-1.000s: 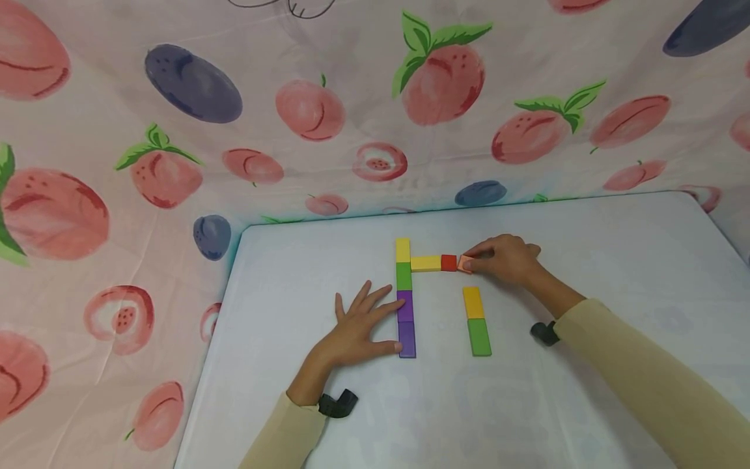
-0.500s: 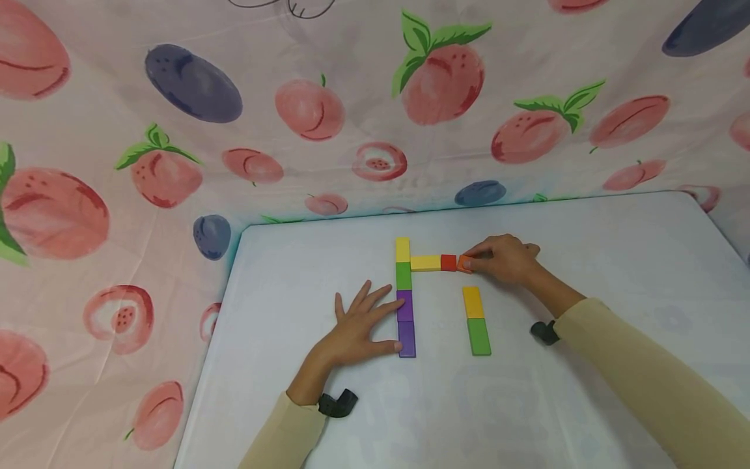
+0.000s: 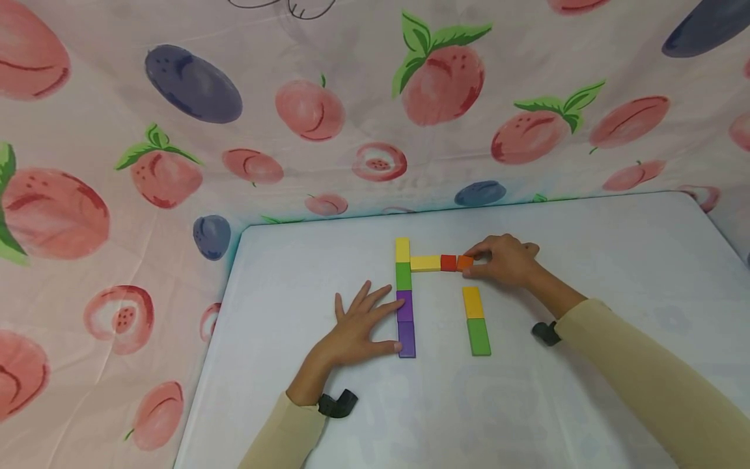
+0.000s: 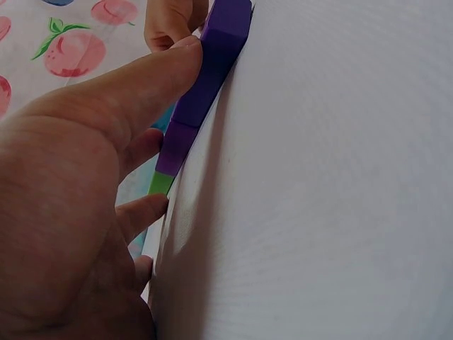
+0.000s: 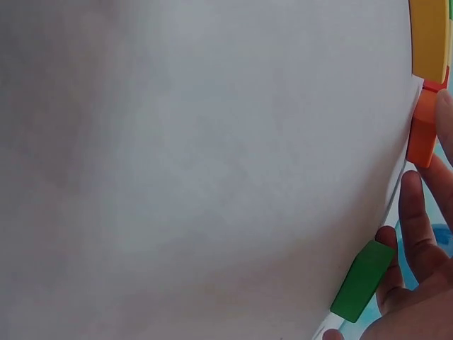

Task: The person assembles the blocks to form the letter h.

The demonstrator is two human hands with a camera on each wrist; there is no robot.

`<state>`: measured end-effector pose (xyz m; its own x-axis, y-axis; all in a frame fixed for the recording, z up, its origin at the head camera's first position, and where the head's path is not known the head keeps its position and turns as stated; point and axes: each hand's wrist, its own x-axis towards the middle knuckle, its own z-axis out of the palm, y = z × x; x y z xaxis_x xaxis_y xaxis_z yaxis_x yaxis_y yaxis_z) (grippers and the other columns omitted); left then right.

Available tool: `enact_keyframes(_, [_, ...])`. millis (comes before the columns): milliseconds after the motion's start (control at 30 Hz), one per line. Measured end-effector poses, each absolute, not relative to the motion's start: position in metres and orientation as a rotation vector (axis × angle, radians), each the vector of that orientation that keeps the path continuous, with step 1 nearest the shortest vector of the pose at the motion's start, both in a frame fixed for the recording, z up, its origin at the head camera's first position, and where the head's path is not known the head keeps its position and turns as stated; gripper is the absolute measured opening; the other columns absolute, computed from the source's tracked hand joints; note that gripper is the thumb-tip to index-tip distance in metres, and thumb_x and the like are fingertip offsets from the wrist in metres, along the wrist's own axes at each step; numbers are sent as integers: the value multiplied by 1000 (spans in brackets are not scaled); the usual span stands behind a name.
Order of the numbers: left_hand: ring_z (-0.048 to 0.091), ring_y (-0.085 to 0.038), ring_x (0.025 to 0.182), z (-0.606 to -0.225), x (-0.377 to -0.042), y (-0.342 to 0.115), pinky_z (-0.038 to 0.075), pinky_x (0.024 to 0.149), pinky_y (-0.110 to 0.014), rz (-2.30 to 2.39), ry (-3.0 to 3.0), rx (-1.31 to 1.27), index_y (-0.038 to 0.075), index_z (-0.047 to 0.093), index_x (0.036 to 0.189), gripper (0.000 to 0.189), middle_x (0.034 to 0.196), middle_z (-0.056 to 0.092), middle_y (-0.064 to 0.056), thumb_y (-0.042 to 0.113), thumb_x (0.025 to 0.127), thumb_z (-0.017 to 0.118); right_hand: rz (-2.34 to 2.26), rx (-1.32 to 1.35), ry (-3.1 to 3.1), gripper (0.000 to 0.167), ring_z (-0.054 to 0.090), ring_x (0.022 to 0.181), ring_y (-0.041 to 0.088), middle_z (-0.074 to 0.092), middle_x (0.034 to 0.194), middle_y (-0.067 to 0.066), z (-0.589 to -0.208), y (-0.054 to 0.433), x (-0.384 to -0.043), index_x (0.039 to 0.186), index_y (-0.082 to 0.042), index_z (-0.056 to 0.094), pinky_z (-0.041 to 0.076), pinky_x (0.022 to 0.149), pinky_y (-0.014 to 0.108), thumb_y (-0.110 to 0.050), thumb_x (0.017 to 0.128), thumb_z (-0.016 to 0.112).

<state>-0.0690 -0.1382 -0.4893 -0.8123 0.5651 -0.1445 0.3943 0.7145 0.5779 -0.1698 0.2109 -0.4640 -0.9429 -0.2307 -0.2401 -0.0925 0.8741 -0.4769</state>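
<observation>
My right hand (image 3: 508, 260) pinches an orange block (image 3: 465, 262) between thumb and fingers, flat at the end of a row. A red block (image 3: 448, 262) and a long yellow block (image 3: 426, 263) continue that row leftward to a column. In the right wrist view, a dark green block (image 5: 362, 282) lies against the lower fingers, hidden from the head view. My left hand (image 3: 355, 332) spreads its fingers beside the column; index and thumb tips touch the purple blocks (image 3: 405, 306). Above these sit a green block (image 3: 403, 276) and a yellow block (image 3: 402, 249).
Between the arms lies a short separate column, an amber block (image 3: 472, 302) above a green block (image 3: 479, 337). The white tabletop (image 3: 375, 417) ends at a fruit-print curtain (image 3: 328, 176). Black wrist cameras (image 3: 338, 404) are worn on both wrists.
The orange block has turned from slightly tilted to square against the red one. My right thumb has slid off its top to its near edge. The left hand has stayed still.
</observation>
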Motion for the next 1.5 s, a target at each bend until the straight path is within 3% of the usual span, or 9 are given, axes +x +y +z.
enact_keyframes(1500, [-5, -30, 161, -489, -69, -139, -17, 111, -78, 751, 2609, 752, 39, 38, 157, 80, 172, 18, 7, 60, 88, 72, -684, -220, 2728, 53, 52, 124, 36, 69, 130, 10, -463, 213, -170, 124, -22, 75, 26, 91, 74, -52, 81, 83])
